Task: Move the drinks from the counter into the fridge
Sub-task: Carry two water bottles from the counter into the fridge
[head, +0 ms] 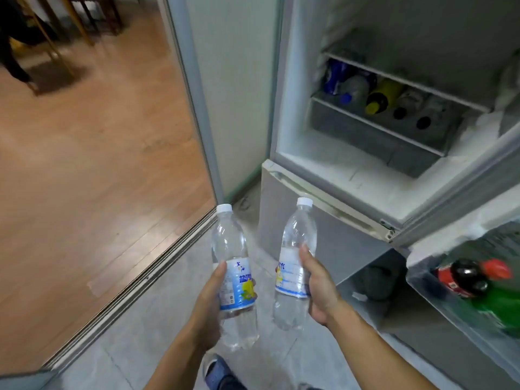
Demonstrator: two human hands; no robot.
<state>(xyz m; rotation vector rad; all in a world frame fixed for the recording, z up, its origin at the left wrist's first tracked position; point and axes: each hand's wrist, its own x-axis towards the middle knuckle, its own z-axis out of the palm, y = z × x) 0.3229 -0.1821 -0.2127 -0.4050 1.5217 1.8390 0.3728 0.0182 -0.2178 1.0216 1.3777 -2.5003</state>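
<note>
Two bottles [233,277], one per hand [209,299]

Two clear, capped, upright water bottles were held side by side before the open fridge [365,175]: the left bottle [235,277] yellow-and-blue labelled, the right bottle [295,263] blue-labelled.

Both forearms are bare to the lower frame edge; no sleeve, watch, ring or glove is visible on the left hand [209,294] or the right hand [319,288]. Nails are short. One foot wears a blue shoe [218,374] with a pale, whitish toe edge.
</note>
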